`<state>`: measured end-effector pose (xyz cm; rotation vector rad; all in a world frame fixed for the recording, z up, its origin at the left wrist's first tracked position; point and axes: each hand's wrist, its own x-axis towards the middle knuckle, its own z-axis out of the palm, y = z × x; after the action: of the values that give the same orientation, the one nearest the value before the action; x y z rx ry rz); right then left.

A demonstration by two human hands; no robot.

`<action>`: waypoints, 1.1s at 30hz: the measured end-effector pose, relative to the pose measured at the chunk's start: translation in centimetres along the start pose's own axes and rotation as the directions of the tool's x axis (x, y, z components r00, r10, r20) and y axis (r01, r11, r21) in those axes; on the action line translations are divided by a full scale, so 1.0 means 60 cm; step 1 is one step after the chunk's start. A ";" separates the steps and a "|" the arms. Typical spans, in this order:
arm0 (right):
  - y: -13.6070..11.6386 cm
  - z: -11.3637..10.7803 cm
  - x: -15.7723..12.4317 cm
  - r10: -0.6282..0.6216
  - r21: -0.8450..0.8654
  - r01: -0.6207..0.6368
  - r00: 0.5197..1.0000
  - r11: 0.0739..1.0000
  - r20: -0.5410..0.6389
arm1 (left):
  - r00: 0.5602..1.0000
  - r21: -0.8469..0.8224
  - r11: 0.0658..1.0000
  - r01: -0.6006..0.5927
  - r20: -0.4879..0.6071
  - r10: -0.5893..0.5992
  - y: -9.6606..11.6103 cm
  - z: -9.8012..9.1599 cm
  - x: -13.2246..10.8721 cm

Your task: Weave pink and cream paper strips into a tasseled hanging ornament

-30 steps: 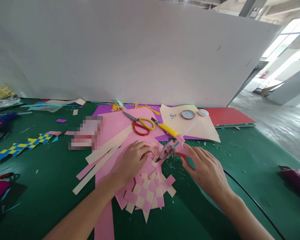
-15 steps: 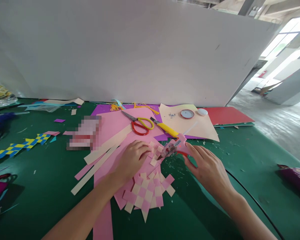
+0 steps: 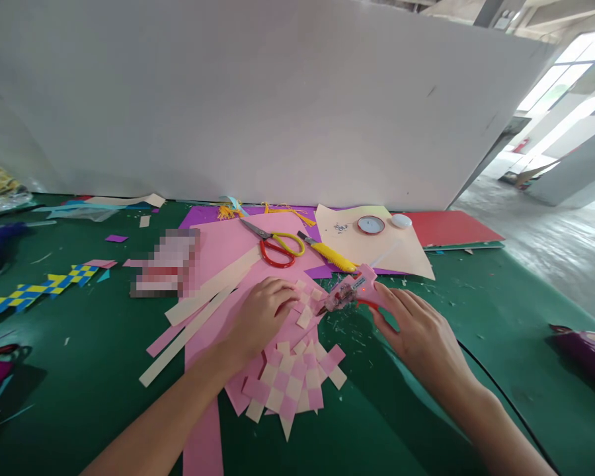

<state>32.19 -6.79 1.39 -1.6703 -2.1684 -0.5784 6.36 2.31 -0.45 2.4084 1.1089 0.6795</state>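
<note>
My right hand [image 3: 416, 327] is closed round the handle of a pink hot glue gun [image 3: 359, 291], its dark nozzle pointing left. Just left of the nozzle lies a small woven piece of pink and cream paper strips [image 3: 306, 305]. At its left edge, my left hand [image 3: 269, 314] has its fingers curled together, gripping the piece against the pink paper sheet [image 3: 228, 264]; the fingertips are partly hidden. Nearer to me is a pile of woven pink and cream pieces [image 3: 290, 380]. Loose cream strips [image 3: 193, 330] lie left of my left hand.
Behind my hands lie scissors [image 3: 280, 248] with red and yellow handles and a yellow utility knife [image 3: 332, 256]. A round lid [image 3: 371, 225] rests on cream paper. A blue-yellow woven strip [image 3: 54, 284] is at left. A black cord [image 3: 500, 396] runs right. A white panel [image 3: 277, 99] stands behind.
My right hand has drawn the glue gun slightly right, so its nozzle sits a little farther from the small woven piece. My left hand stays in place.
</note>
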 end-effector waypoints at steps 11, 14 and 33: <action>-0.015 0.005 0.017 -0.022 0.015 0.021 1.000 1.000 0.012 | 1.000 0.009 1.000 -0.002 0.003 0.002 0.003 -0.004 -0.002; -0.019 0.007 0.020 -0.013 0.017 0.013 1.000 1.000 0.014 | 1.000 0.020 1.000 -0.012 0.016 0.012 0.004 -0.004 -0.002; -0.028 -0.001 0.015 0.042 -0.078 -0.038 0.998 0.996 0.055 | 1.000 0.026 0.999 -0.022 0.001 0.022 0.000 0.000 0.001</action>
<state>30.36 -6.46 1.71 -1.7863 -2.1717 -0.6178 6.35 2.36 -0.43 2.4461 1.0991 0.6755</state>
